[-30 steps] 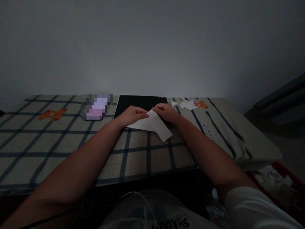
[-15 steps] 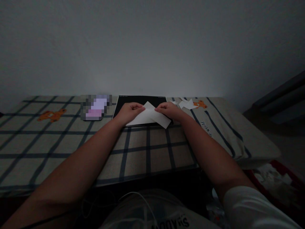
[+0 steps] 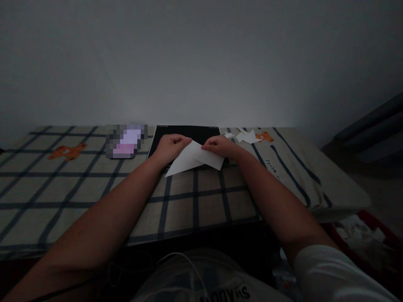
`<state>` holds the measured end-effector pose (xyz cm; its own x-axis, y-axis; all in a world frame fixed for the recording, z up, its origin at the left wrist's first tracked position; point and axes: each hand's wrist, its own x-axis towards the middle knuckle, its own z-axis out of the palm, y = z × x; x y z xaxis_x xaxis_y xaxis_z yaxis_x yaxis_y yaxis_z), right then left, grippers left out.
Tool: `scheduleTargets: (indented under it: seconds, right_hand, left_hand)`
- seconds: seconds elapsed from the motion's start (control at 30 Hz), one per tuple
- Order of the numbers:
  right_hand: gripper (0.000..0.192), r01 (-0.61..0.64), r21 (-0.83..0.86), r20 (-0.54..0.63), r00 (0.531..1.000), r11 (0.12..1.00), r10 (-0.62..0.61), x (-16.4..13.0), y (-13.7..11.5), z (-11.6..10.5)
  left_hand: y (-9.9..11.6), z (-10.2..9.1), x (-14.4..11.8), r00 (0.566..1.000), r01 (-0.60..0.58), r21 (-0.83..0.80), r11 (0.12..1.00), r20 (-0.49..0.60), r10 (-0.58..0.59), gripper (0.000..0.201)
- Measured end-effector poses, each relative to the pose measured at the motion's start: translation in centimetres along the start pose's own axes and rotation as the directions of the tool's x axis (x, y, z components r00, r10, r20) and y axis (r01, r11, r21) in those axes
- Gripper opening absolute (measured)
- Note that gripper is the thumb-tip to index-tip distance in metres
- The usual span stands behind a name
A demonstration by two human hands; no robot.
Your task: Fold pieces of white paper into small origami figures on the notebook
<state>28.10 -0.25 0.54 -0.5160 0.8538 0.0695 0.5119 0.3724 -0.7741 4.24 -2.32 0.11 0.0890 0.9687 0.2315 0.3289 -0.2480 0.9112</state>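
Observation:
A folded sheet of white paper [image 3: 192, 157] spans the space between my two hands, one long point hanging toward me on the left. My left hand [image 3: 171, 147] pinches its upper edge between thumb and fingers. On the other side my right hand [image 3: 219, 147] is closed on the right part of the paper. Beneath both hands lies a black pad [image 3: 181, 131] with a white border and small holes along its far edge. Just past my right hand are folded white paper pieces [image 3: 248, 136].
The checked tablecloth [image 3: 195, 197] covers the table, which meets a grey wall [image 3: 201, 63]. A phone [image 3: 127, 141], partly pixelated, lies to the left. Below the table's right end stands a red bin [image 3: 367, 218] holding crumpled white material. A white cable [image 3: 189, 260] crosses my lap.
The paper has turned in my hands: its left point has swung down toward me, past the pad's near edge, and its top peak sits lower. Both hands keep their grip.

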Motion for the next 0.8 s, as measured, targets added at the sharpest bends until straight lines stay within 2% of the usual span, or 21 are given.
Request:
scheduleTargets:
  seconds: [0.13,0.23,0.3,0.47,0.57,0.67,0.8]
  right_hand:
    - [0.032,-0.036,0.051,-0.047,0.998,0.998,0.038,-0.2,0.9,-0.9]
    - [0.029,-0.070,0.127,-0.069,0.995,0.990,0.079,-0.2,1.5,-1.5]
    - [0.026,-0.074,0.182,-0.085,0.992,0.980,0.091,-0.1,1.8,-1.7]
    - [0.019,-0.059,0.314,-0.166,0.979,0.948,0.116,0.4,2.0,-1.7]
    - [0.017,-0.022,0.379,-0.248,0.961,0.925,0.125,0.6,2.3,-1.7]
    - [0.018,-0.019,0.386,-0.288,0.948,0.922,0.140,0.7,2.7,-1.7]
    - [0.018,-0.014,0.305,-0.250,0.964,0.952,0.095,0.8,2.9,-1.6]
  left_hand:
    - [0.0,-0.7,0.5,0.988,0.030,-0.028,0.999,-0.151,-0.034,0.033]
    - [-0.3,-1.2,1.0,0.972,0.043,-0.115,0.992,-0.223,-0.068,0.029]
    - [-0.5,-1.2,1.2,0.970,0.066,-0.156,0.986,-0.221,-0.100,0.029]
    - [-1.0,-1.0,1.5,0.976,0.071,-0.178,0.981,-0.193,-0.106,0.022]
    - [-1.3,-1.0,1.5,0.986,0.081,-0.171,0.982,-0.128,-0.104,0.020]
    - [-1.3,-1.2,1.4,0.997,0.068,-0.122,0.990,-0.023,-0.071,0.020]
    - [-0.9,-1.2,1.1,0.999,0.031,-0.011,0.999,0.033,-0.031,0.019]
